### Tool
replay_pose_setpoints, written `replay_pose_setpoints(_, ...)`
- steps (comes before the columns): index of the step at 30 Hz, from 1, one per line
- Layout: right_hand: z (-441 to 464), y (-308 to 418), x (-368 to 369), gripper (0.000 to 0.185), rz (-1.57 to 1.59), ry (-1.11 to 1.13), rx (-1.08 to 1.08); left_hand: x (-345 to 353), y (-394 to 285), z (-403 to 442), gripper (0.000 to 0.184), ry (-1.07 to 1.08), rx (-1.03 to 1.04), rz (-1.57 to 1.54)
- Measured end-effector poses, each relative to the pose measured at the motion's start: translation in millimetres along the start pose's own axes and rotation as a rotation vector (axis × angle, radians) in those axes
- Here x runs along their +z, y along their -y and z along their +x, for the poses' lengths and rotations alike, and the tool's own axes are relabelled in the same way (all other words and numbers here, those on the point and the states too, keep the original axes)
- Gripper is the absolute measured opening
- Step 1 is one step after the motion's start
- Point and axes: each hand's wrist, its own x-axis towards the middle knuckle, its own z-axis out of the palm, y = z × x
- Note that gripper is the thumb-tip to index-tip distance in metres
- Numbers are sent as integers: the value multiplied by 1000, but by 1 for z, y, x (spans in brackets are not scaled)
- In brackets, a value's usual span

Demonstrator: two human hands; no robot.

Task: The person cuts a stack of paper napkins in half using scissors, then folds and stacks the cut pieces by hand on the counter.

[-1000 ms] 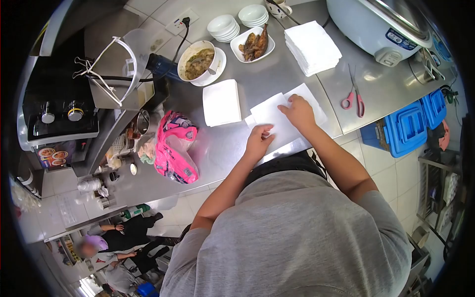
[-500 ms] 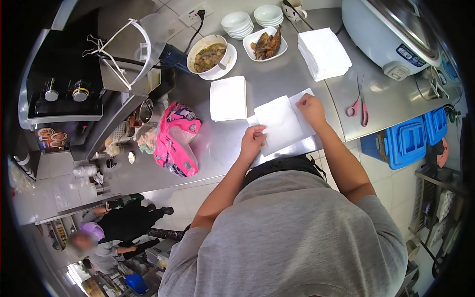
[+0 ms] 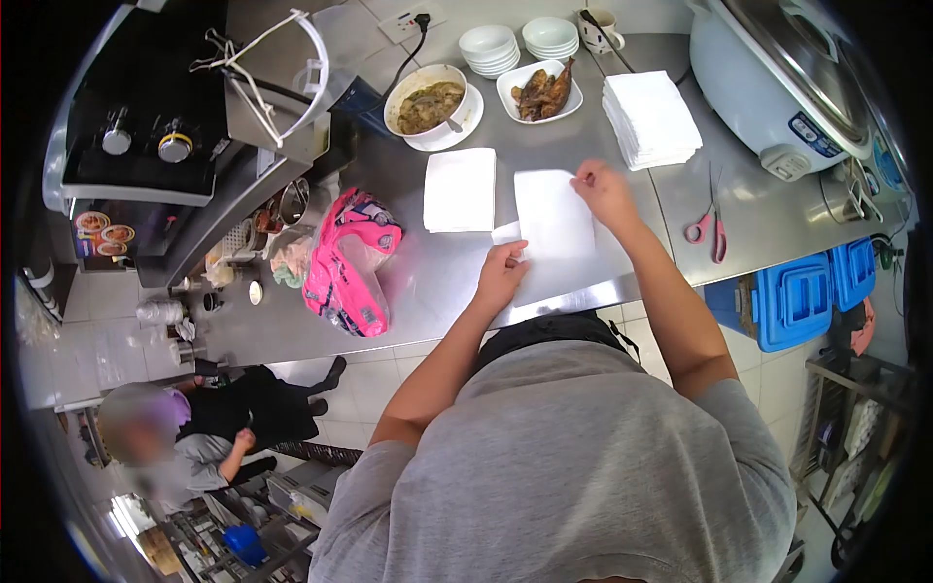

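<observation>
Near the table's (image 3: 437, 272) front edge, the paper (image 3: 552, 219) has just narrowed, apparently part-folded, the right hand (image 3: 607, 198) pinching its far right corner, the left hand (image 3: 501, 274) at its left side, grip unclear.

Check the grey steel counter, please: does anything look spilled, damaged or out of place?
I see no spill or damage on the grey steel counter. Slightly untidy: the pink-handled metal scissors lie with blades a little apart, and the thick stack of square white paper napkins has uneven edges.
</observation>
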Motion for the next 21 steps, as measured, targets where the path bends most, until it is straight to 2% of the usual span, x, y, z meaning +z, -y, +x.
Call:
replay_pose_setpoints(2,-7,29,-15,13,55,-21,50,-2,-31,-4,61,-93,121,258)
replay_pose_setpoints(4,-23,59,-19,15,171,-13,37,2,-67,-7,77,-73,358,146)
replay_pose_setpoints(5,-34,73,-18,17,377,84,85,4,-84,-11,86,-62,469,89)
replay_pose_setpoints(7,-49,96,-13,23,790,280,172,2,-122,-17,95,84,288,-289)
replay_pose_setpoints(8,-53,99,-11,25,845,257,155,1,-133,-17,100,156,199,-475)
replay_pose_setpoints(10,-58,99,-10,32,952,204,119,-1,-141,-18,102,160,196,-711)
replay_pose_setpoints(11,-61,98,-9,31,900,209,126,-2,-143,-19,104,164,190,-828)
replay_pose_setpoints(15,-70,96,-4,26,739,179,113,-1,-141,-24,108,242,79,-851)
replay_pose_setpoints(21,-70,100,-6,18,666,116,73,5,-140,-23,110,214,183,-735)
